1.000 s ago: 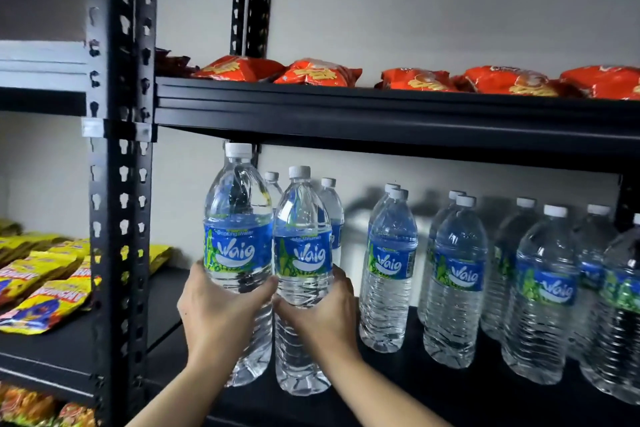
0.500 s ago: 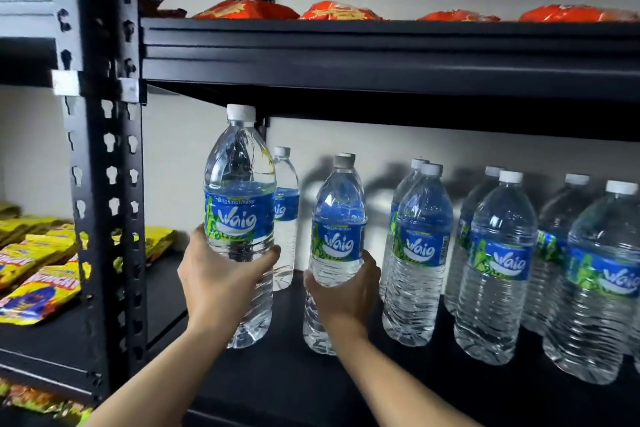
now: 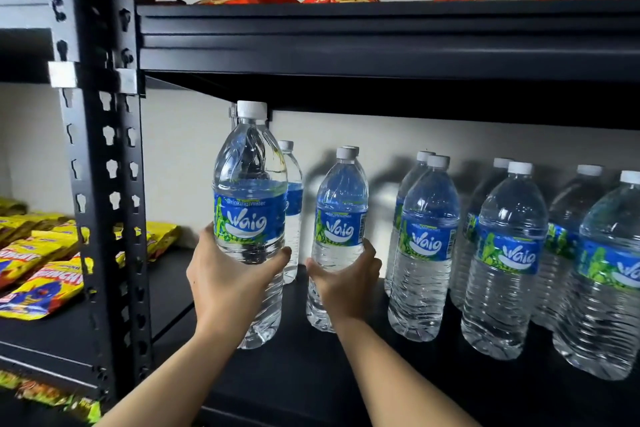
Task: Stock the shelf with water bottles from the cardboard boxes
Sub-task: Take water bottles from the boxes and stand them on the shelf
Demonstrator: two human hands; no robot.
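Left fingers (image 3: 206,241) wrap near bottle (image 3: 250,184), right fingers (image 3: 371,255) wrap far bottle (image 3: 341,191).

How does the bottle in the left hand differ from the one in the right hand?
The left-hand bottle is nearer the camera and looms larger; the right-hand bottle is deeper in, beside the stocked row. The left-hand bottle's label faces squarely; the right-hand bottle's is turned, barcode showing. Both are upright, white-capped, gripped below the label by left hand and right hand.

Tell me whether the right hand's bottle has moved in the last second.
Yes: the bottle went right, away from the post, toward the standing row.
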